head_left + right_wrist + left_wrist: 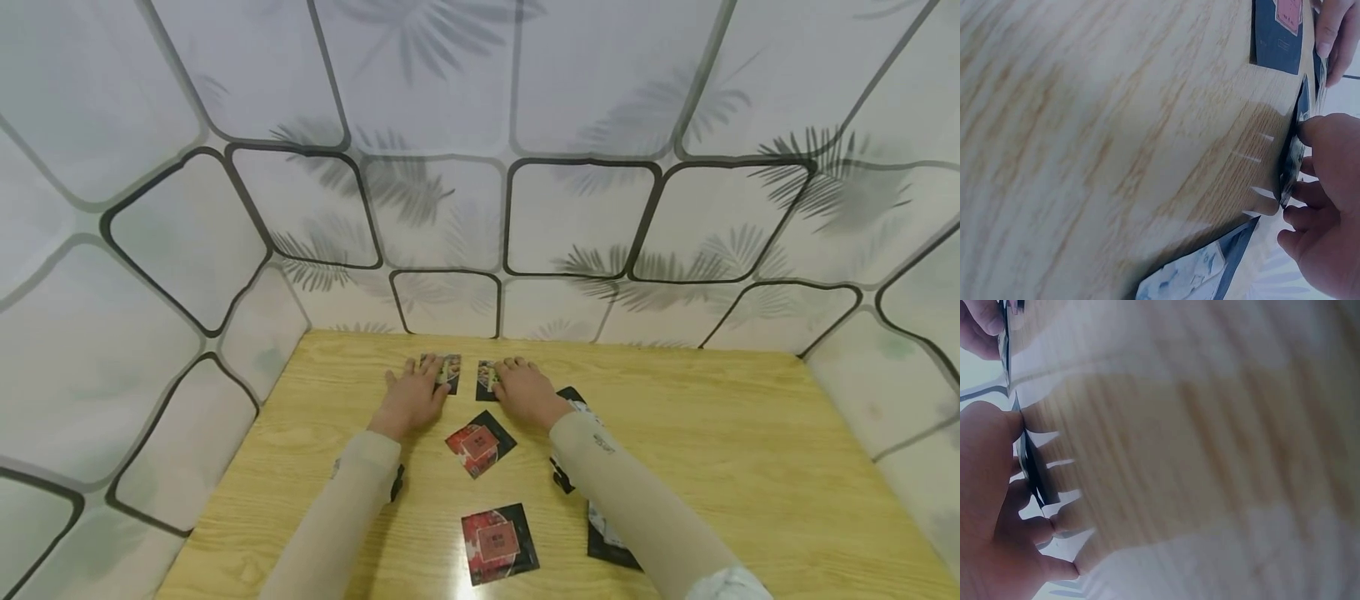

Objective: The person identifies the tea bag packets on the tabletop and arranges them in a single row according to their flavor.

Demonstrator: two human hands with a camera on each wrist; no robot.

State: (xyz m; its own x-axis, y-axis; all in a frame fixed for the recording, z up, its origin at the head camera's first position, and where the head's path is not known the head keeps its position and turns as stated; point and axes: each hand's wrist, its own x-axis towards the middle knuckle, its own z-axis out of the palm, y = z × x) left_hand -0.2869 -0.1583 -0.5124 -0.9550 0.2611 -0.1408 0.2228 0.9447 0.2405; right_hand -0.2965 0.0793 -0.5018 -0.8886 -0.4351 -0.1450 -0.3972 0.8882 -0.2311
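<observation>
Centrally, between the sleeved forearms, a red-and-black middle packet (480, 444) lies turned like a diamond on the wood-grain table (750, 458), and a similar near packet (498, 544) lies closer to the person, slightly askew. A white curtain (577, 217) with dark outlined panels and grey fronds rises behind the far edge and on both sides. The right sleeve (637, 500) stands in the way of a black-edged pouch (603, 533) (its pale, patterned face shows only in part).

Dark pieces peek from under both wrists, too little exposed to identify. Print on the packets is too small to read, and the left wrist view is blurred. Fingers cover part of each far packet.

The left hand (412, 396) rests on the left far packet (452, 371), its fingers spread and extended over the left part, thumb at the near right. The right hand (528, 396) lies likewise on the right far packet (483, 383), fingers over its right part. The hands are apart, with a gap of bare table between the two packets, both near the far edge.
</observation>
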